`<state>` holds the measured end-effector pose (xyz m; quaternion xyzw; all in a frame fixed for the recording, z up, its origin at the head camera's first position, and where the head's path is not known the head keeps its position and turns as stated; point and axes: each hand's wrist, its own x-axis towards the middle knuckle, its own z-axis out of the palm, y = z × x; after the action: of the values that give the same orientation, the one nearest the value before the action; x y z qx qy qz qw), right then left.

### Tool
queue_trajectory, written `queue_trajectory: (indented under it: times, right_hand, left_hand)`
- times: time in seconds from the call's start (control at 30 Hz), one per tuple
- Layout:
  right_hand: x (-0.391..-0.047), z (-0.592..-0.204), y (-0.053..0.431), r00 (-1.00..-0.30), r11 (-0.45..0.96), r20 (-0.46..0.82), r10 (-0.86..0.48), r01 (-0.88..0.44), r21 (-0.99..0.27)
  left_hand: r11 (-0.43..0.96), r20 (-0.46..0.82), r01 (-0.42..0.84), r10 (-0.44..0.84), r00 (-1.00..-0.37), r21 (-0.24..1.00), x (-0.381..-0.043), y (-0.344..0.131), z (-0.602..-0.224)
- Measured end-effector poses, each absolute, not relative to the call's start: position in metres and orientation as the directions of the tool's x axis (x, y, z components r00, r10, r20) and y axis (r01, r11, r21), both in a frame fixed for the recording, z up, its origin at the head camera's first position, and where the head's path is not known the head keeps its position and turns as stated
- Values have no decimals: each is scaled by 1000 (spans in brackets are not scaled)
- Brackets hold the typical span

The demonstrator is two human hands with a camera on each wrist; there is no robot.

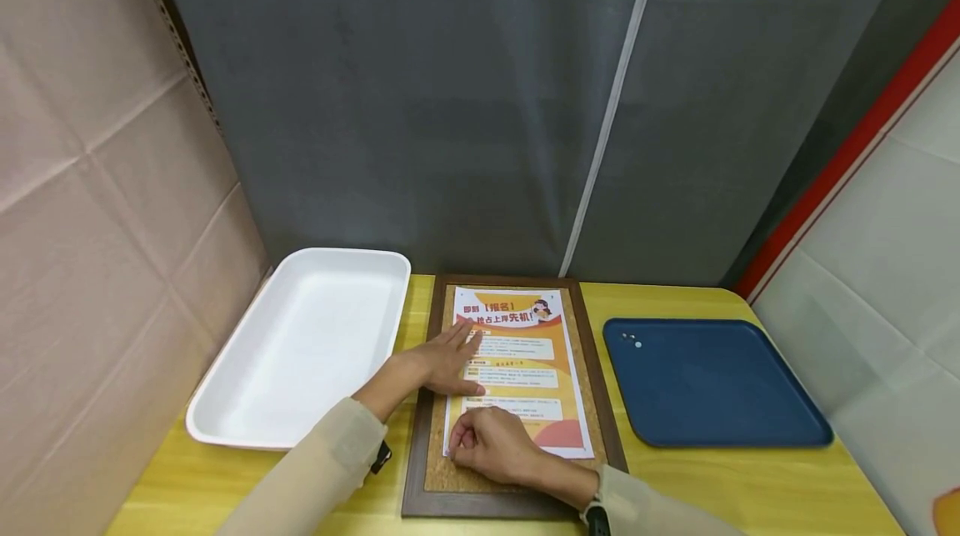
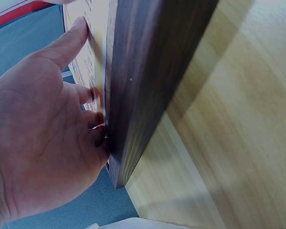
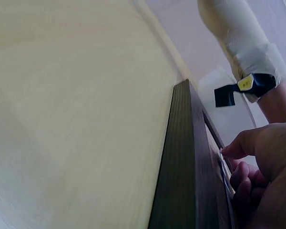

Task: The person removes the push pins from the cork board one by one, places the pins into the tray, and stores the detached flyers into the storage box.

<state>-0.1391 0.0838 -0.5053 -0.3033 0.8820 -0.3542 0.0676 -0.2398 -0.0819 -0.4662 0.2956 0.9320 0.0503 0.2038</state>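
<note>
An orange and white printed poster [image 1: 517,344] lies on a cork board [image 1: 465,482] with a dark wooden frame [image 1: 487,507]. My left hand [image 1: 452,359] rests on the poster's left side, fingers spread. At the lower left corner, my right hand [image 1: 495,443] has its fingers curled, pinching a tiny pale push pin [image 3: 222,150] against the board; the fingers mostly hide it. Small pins show at the poster's top corners and at its lower right corner. In the left wrist view, the left palm [image 2: 47,129] is beside the frame's edge.
A white tray [image 1: 262,433] stands left of the board, beside the pale wall covering. On the right is a blue tray [image 1: 720,386] with several small pins [image 1: 630,338] near its far left corner. A grey partition [image 1: 420,144] rises behind the yellow wooden table [image 1: 690,486].
</note>
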Motion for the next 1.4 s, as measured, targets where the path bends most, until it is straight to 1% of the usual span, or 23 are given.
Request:
queue_trajectory:
  times: [0.13,0.3,0.43,0.5,0.73,0.9,1.07,1.23,1.4]
  right_hand:
    - [-138,-503,87,-792,516,93,-603,-476,-712]
    - [-140,-500,91,-784,437,55,-619,-401,-805]
    - [-141,-499,94,-775,397,26,-631,-352,-848]
    - [-142,-499,95,-772,387,20,-635,-341,-857]
    - [-143,-496,100,-756,372,-14,-655,-305,-877]
    - [-147,-492,107,-739,338,-47,-672,-250,-907]
    - [-152,-486,115,-730,342,-78,-679,-222,-913]
    - [-157,-481,126,-715,343,-88,-694,-221,-913]
    - [-163,-477,135,-703,348,-79,-706,-248,-904]
  left_hand:
    - [823,-350,527,567,-746,211,-240,-81,-465]
    - [828,-365,520,560,-743,211,-242,-81,-466]
    - [827,-361,521,561,-745,212,-242,-81,-467]
    - [829,-362,513,559,-746,222,-242,-80,-466]
    - [812,-337,528,584,-739,250,-258,-86,-499]
    - [816,-330,516,577,-747,261,-265,-87,-512]
    - [826,-347,506,564,-749,251,-265,-86,-513]
    - [828,-348,503,561,-751,248,-264,-85,-512]
    - [824,-346,506,566,-748,253,-264,-85,-510]
